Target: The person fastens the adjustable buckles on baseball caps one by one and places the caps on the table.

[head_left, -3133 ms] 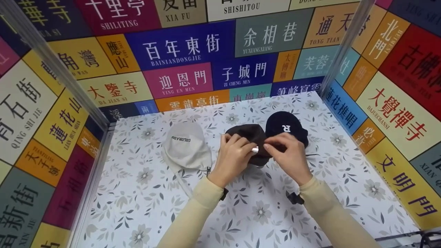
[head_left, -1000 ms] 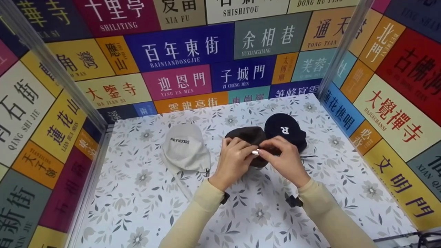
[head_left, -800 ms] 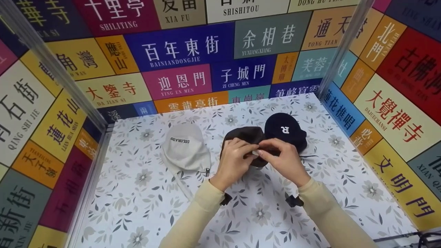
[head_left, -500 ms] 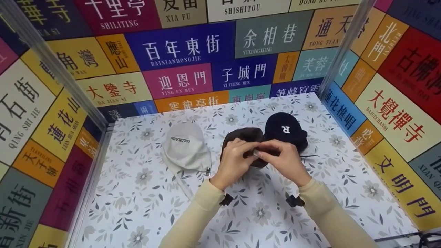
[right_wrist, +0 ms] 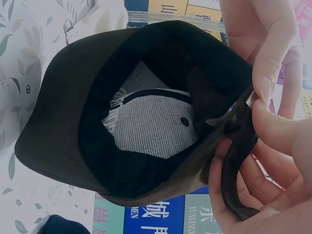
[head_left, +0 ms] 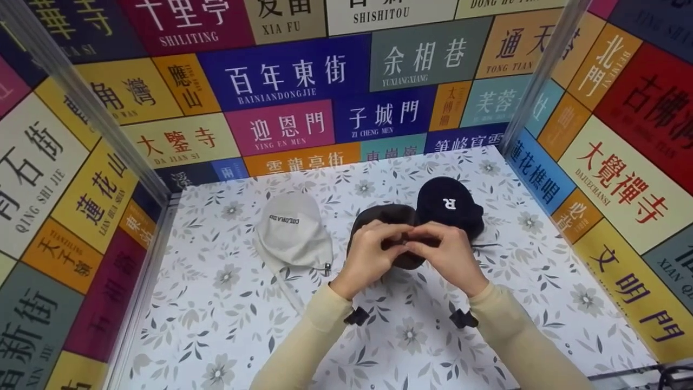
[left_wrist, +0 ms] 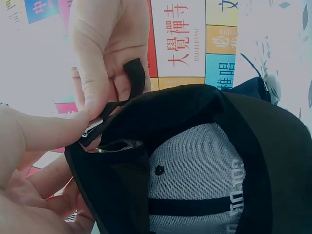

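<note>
Of three caps, one brown cap [head_left: 381,213] is between one white cap [head_left: 295,233] and one navy cap [head_left: 441,196]; two hands, left hand [head_left: 372,253] and right hand [head_left: 451,255], fingers curled, pinch its one strap [left_wrist: 136,78] at one buckle [left_wrist: 92,129]

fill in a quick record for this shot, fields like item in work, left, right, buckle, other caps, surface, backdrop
item in work: dark brown cap
left: left hand pinches the cap's back edge beside the buckle
right: right hand pinches the dark strap, its loose end against the fingers
buckle: metal buckle, partly covered by fingers
other caps: white cap lettered COLORADO, left; navy cap with a white R, right
surface: white floral table
backdrop: multicoloured sign panels
</note>
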The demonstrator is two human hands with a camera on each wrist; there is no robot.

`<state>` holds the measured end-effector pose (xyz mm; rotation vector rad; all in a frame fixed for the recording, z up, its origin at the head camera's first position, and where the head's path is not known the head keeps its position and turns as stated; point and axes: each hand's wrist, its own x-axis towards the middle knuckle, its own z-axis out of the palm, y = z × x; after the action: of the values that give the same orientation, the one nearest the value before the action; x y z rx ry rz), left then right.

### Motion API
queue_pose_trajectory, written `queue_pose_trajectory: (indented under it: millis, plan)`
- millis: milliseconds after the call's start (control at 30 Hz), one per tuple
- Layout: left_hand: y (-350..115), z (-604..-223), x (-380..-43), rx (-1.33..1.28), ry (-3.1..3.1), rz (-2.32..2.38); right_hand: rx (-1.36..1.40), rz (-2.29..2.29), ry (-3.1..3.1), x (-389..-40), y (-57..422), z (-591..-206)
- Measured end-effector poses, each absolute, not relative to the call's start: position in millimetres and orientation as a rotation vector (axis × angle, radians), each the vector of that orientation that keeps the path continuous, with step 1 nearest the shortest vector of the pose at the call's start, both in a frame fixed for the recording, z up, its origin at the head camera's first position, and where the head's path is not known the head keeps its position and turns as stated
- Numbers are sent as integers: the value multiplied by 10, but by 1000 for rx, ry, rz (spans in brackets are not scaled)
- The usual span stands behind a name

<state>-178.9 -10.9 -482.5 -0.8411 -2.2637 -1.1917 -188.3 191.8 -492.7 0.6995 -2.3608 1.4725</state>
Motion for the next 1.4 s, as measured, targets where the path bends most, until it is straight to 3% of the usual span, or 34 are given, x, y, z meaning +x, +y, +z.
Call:
queue_pose_trajectory:
  millis: [367, 900, 1167, 1400]
  plan:
    - [-177, -4882, -1777, -810, -2302, -1082, 703, 1462, -2394, -1892, 1892, -4885]
    - [-121, -4887, -1659, -878, -2325, -941, 734, 1155, -2593, -2368, 1859, -4172]
    - [-98, -4964, -1525, -964, -2337, -858, 932, 983, -2999, -2457, 1734, -4390]
    - [-157, -4978, -1501, -972, -2313, -827, 1063, 949, -2990, -2409, 1643, -4570]
